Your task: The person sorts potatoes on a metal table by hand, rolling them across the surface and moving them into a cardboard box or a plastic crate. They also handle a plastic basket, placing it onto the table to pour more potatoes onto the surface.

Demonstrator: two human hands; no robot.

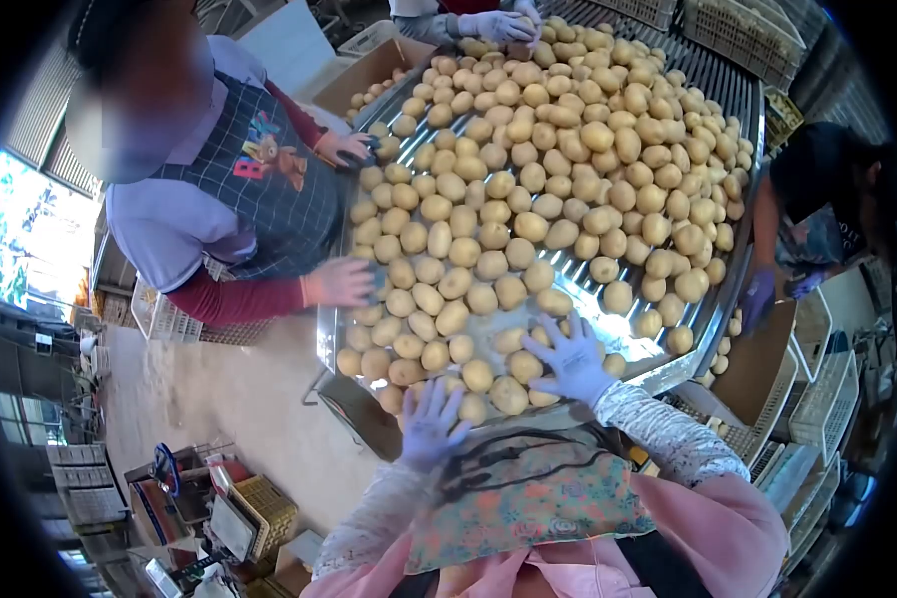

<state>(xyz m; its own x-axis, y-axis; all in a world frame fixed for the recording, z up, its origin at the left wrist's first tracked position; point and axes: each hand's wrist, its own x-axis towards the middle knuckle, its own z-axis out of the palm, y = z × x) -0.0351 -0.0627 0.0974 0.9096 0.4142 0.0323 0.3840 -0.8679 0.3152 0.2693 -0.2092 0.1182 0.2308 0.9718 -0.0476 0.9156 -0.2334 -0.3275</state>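
Observation:
Many round yellow-brown potatoes [598, 137] lie spread and heaped on a metal sorting table [658, 377]. My left hand [432, 424], in a pale purple glove, rests at the near edge with its fingers spread against the nearest potatoes. Farther right, my right hand [573, 361], gloved the same way, has its fingers spread over potatoes beside a bare shiny patch of the table. Neither hand is closed around a potato.
A co-worker in a checked apron [289, 189] stands at the left side, both hands at the potatoes. Another gloved person [493, 27] works at the far edge, and a person in black [817, 189] bends at the right. Crates [822, 409] stand right.

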